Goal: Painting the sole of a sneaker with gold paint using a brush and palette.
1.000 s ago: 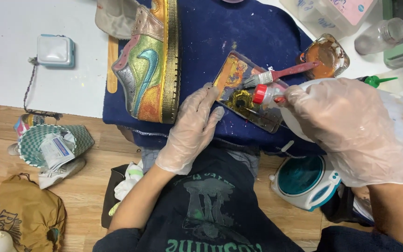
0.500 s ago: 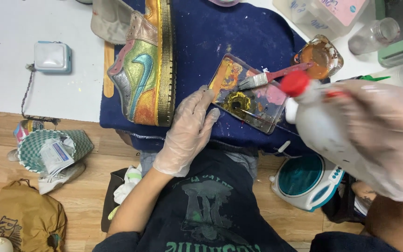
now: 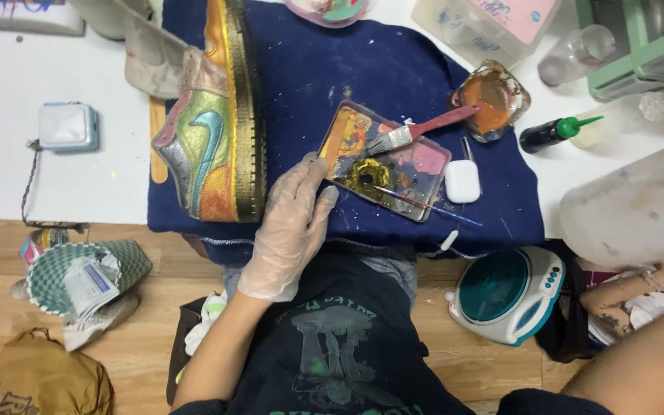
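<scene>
My left hand point(image 3: 290, 230), in a clear glove, lies flat on the dark blue cloth point(image 3: 301, 69), fingertips touching the near-left corner of a clear paint palette point(image 3: 416, 165). A red-handled flat brush point(image 3: 416, 132) and a thin brush point(image 3: 424, 204) lie on the palette. A gold and multicoloured sneaker point(image 3: 213, 131) lies on its side to the left of that hand. My right hand point(image 3: 639, 207) is a whitish blur at the right edge, seemingly around a white bottle; the bare forearm point(image 3: 639, 353) shows below it.
A jar of orange paint point(image 3: 493, 96), a white earbud case point(image 3: 463, 181) and a green-tipped black bottle point(image 3: 555, 132) lie right of the palette. A teal round device point(image 3: 505, 296) sits on the floor, with a checkered shoe point(image 3: 82, 277) and a brown bag point(image 3: 40, 380) at left.
My right hand lifted the red-capped white bottle off the palette and carried it right and toward the camera. The left hand stayed put.
</scene>
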